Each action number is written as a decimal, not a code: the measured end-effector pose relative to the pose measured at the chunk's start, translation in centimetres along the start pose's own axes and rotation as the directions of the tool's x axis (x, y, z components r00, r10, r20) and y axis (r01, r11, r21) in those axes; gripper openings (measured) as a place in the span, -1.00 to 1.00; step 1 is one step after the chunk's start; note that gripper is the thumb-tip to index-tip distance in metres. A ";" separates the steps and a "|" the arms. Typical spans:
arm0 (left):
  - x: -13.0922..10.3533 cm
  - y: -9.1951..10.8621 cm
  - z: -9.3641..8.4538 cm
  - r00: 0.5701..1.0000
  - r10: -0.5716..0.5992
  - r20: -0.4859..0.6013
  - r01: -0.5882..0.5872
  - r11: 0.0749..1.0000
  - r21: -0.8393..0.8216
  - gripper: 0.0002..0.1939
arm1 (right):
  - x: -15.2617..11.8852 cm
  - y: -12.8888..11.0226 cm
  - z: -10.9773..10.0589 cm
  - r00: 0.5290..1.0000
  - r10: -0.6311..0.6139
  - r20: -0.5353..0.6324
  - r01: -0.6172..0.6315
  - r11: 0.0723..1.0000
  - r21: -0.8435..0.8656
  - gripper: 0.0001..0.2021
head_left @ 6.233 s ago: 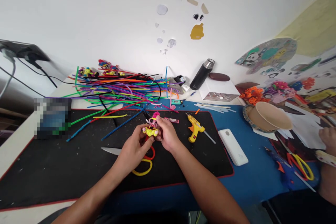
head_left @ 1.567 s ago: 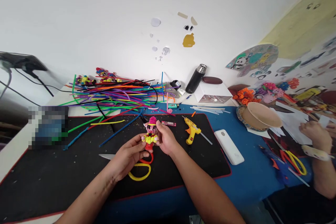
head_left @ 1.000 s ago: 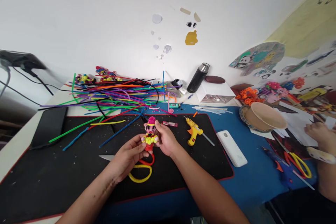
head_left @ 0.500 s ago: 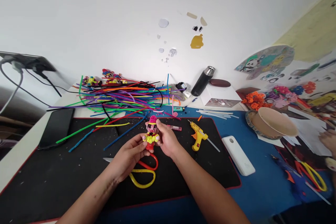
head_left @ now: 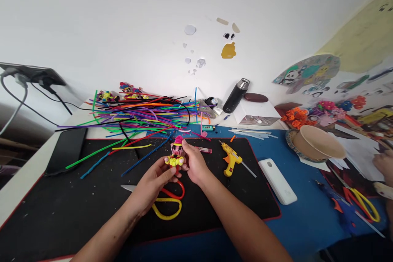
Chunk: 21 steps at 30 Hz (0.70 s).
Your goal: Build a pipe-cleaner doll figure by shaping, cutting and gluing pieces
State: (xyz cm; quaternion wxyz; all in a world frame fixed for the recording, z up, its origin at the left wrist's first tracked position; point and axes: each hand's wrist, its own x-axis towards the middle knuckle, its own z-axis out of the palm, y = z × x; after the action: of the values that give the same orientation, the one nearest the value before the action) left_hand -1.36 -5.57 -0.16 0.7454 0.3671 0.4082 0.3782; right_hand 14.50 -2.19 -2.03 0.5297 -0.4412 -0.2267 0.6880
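Note:
Between my two hands is a small pipe-cleaner doll (head_left: 175, 156) with a pink hat, a pink face with dark eyes, a yellow ruffle and a red lower part. My left hand (head_left: 160, 176) grips its lower body from the left, the thumb across the front. On the other side my right hand (head_left: 195, 161) is closed on the doll, its thumb beside the head. Below the hands, scissors (head_left: 167, 208) with one red and one yellow handle lie on the black mat (head_left: 92, 213); my left hand covers part of their blades.
Many coloured pipe cleaners (head_left: 138, 112) are heaped at the back left. A yellow glue gun (head_left: 231, 159) lies right of my hands, near a white power bank (head_left: 278, 181). Behind stands a black flask (head_left: 236, 95). A co-worker's hand (head_left: 383, 163) shows at the far right beside a bowl (head_left: 322, 143).
The doll's lower body has tipped slightly, and my left thumb now covers more of its red part. The view has shifted a little. Both hands keep hold of the doll.

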 end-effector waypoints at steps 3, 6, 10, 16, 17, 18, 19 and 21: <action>0.0 -0.1 0.2 1.000 -0.002 -0.010 0.002 1.000 0.005 -0.47 | 0.0 0.1 -0.1 1.000 0.006 -0.005 -0.006 1.000 0.007 -0.44; 0.0 -0.1 0.3 1.000 -0.011 -0.015 0.011 1.000 0.001 -0.45 | 0.0 0.4 -0.3 1.000 0.006 0.002 -0.006 1.000 0.003 -0.45; 0.2 -0.2 0.3 0.999 -0.003 -0.035 0.004 1.000 0.020 -0.44 | 0.1 0.8 -0.5 1.000 0.002 0.026 -0.002 1.000 -0.002 -0.45; 0.4 -0.6 0.0 0.999 0.005 -0.052 0.000 0.996 0.093 -0.44 | 0.0 0.9 -0.5 0.999 0.010 0.053 -0.010 1.000 -0.004 -0.43; 0.4 -0.6 0.0 0.999 0.008 -0.051 -0.003 0.995 0.099 -0.45 | 0.0 0.8 -0.5 0.998 0.011 0.055 -0.011 1.000 -0.004 -0.42; 0.3 -0.6 -0.1 0.999 0.012 -0.049 -0.007 0.995 0.098 -0.45 | 0.0 0.7 -0.5 0.999 0.010 0.051 -0.010 1.000 -0.003 -0.41; 0.2 -0.6 -0.1 0.999 0.015 -0.045 -0.010 0.996 0.088 -0.45 | 0.0 0.6 -0.4 0.999 0.010 0.045 -0.010 1.000 0.000 -0.40; 0.1 -0.5 -0.2 1.000 0.012 -0.027 -0.011 0.999 0.037 -0.48 | 0.0 0.4 -0.4 0.999 0.012 0.030 -0.012 1.000 0.005 -0.39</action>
State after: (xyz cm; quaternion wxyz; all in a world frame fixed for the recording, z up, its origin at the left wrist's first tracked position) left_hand -1.36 -5.71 -0.71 0.7306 0.3779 0.4232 0.3799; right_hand 14.61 -2.42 -2.54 0.5231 -0.4310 -0.2302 0.6983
